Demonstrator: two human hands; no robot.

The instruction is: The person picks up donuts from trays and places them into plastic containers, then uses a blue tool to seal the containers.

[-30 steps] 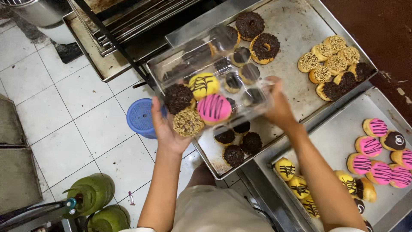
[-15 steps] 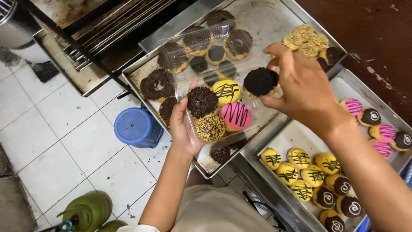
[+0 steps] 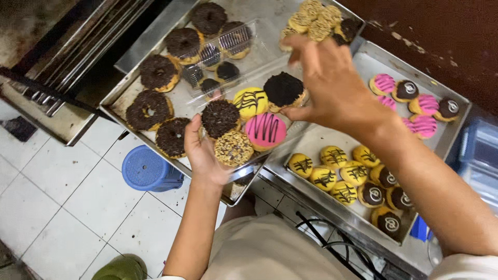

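Left hand [image 3: 203, 155] gripping box [image 3: 244, 124] from below, keeping it level. Right hand [image 3: 332, 88] pinching dark donut [image 3: 284, 89], lowering it into box beside yellow donut [image 3: 250, 101].

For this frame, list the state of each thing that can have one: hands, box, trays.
Left hand: holding up the clear plastic box from beneath.
Right hand: pinching a chocolate-sprinkled doughnut, placing it in the box.
Clear plastic hinged box: open, lid back, partly filled.
Left metal tray: partly covered with chocolate doughnuts.
Right metal tray: holds yellow, pink and chocolate doughnuts.
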